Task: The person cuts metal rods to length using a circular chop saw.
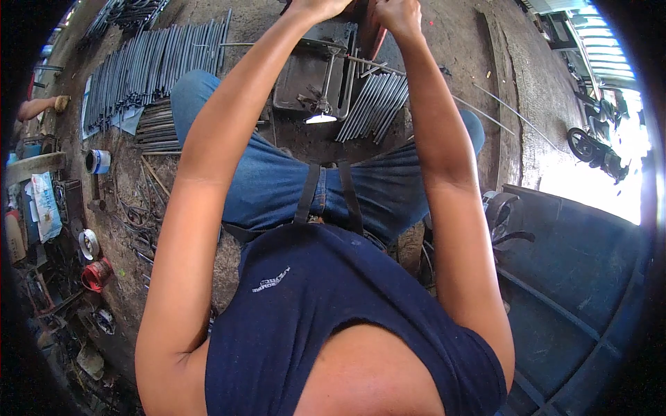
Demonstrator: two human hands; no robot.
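Note:
Both of my arms stretch forward, and the top edge cuts off part of each hand. My left hand (pixel 320 7) is above a dark metal machine base (pixel 284 93) on the ground; its fingers are mostly out of sight. Beside a red metal part (pixel 378 43), my right hand (pixel 400 14) is closed, and what it grips is hidden. A screw with a bright curved end (pixel 320 118) lies along the base. Just right of the base is a small stack of cut metal rods (pixel 374 104). A long thin rod (pixel 472 109) extends to the right.
At the left lie a large row of metal rods (pixel 152 66) and a darker bundle (pixel 158 128). Cans, including a red one (pixel 96 275), stand nearby. Another person's hand (pixel 61 104) shows at the far left. Blue metal panels (pixel 569 256) and a motorcycle (pixel 600 145) are on the right.

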